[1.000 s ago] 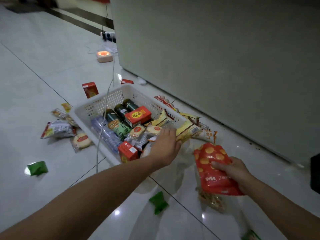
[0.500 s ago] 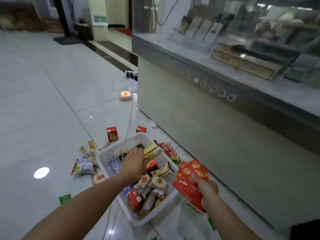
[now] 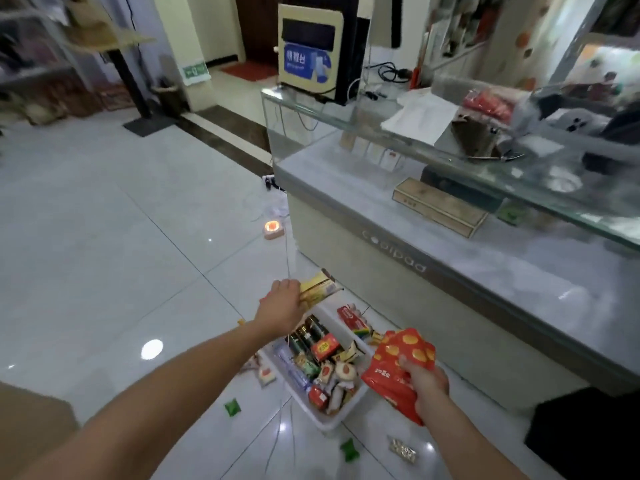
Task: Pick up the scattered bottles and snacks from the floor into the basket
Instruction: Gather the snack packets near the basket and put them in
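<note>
— Down at lower center of the frame, what sits on the floor?

— The white basket (image 3: 330,419), on the pale tiles just beside the foot of the glass counter (image 3: 450,258). It holds dark bottles (image 3: 308,332), a red box (image 3: 325,346) and several small wrapped snacks.

— And the left hand (image 3: 282,306)?

— Raised above the basket's far end, at mid-frame, fingers closed around a yellow snack packet (image 3: 317,289) that sticks out to the right of the fist.

— The right hand (image 3: 424,381)?

— Lower right of center, clenched on a red snack bag (image 3: 398,368) printed with orange rounds. The bag hangs beside the basket's right rim, partly overlapping it in the picture.

— Anything loose on the tiles?

— Two green packets (image 3: 232,407), one left of the basket and one below it; a gold-speckled wrapper (image 3: 403,450) at the bottom; a pale round snack (image 3: 266,374) left of the basket; a red packet (image 3: 349,317) between the basket and the counter.

— Farther up?

— A small glowing orange lamp (image 3: 272,228) on the floor by the counter's corner, with a thin cord running down toward the basket.
</note>
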`<control>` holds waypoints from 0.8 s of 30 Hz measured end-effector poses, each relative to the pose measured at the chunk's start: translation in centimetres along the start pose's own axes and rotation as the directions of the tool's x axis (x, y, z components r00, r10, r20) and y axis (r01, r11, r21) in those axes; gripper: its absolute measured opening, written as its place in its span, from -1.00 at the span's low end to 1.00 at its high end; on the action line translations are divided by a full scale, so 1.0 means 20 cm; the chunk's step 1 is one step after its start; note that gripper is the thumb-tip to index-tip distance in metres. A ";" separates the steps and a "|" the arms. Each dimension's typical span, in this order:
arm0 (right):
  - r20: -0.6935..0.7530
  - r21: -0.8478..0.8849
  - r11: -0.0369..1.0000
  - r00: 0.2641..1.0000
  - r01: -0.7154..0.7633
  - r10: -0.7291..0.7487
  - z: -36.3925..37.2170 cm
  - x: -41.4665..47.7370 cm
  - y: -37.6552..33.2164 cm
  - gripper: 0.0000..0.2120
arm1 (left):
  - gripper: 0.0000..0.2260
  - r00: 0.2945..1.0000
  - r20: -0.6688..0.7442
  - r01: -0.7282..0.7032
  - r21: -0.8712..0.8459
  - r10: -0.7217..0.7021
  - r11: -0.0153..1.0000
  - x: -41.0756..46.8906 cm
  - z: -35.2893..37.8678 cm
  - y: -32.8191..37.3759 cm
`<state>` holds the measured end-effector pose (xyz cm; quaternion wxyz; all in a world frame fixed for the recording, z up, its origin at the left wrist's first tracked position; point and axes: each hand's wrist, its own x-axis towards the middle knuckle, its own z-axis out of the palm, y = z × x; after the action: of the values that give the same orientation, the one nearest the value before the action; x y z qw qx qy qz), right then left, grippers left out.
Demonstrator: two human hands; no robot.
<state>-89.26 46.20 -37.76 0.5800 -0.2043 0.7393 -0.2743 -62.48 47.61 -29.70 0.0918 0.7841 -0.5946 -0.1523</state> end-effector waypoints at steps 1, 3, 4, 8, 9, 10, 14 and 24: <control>-0.020 0.022 1.000 1.000 -0.001 0.002 -0.02 -0.07 -0.05 -0.42 | -0.74 1.000 0.005 -0.014 0.005 0.014 1.000 -0.01 -0.09 0.02; -0.073 0.077 0.997 0.997 -0.005 0.011 -0.06 -0.19 -0.12 -0.42 | -0.73 0.998 0.018 -0.057 0.023 0.057 0.998 -0.01 -0.24 0.03; -0.099 0.092 0.996 0.995 0.000 0.010 -0.06 -0.21 -0.14 -0.40 | -0.73 0.997 0.028 -0.078 0.025 0.077 0.997 0.01 -0.29 0.03; -0.196 0.170 0.985 0.980 0.009 0.025 -0.02 -0.22 -0.17 -0.36 | -0.70 0.983 0.045 -0.179 0.006 0.178 0.984 0.13 -0.46 -0.03; -0.210 0.189 0.982 0.977 0.001 0.040 0.02 -0.31 -0.21 -0.41 | -0.70 0.979 0.049 -0.198 -0.005 0.198 0.980 0.16 -0.50 -0.06; -0.245 0.211 0.978 0.968 -0.003 0.056 0.08 -0.42 -0.25 -0.45 | -0.70 0.974 0.057 -0.219 -0.013 0.219 0.976 0.20 -0.53 -0.10; -0.276 0.313 0.950 0.958 0.012 0.079 0.29 -0.58 -0.27 -0.49 | -0.72 0.937 0.118 -0.332 0.018 0.328 0.943 0.35 -0.66 -0.29; -0.358 0.471 0.881 0.923 0.048 0.141 0.58 -0.68 -0.30 -0.52 | -0.74 0.820 0.209 -0.547 0.015 0.532 0.837 0.64 -0.86 -0.34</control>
<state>-74.74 48.07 -25.69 0.4635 0.0184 0.7536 -0.4658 -47.15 36.53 -17.54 0.0429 0.5676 -0.8035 -0.1742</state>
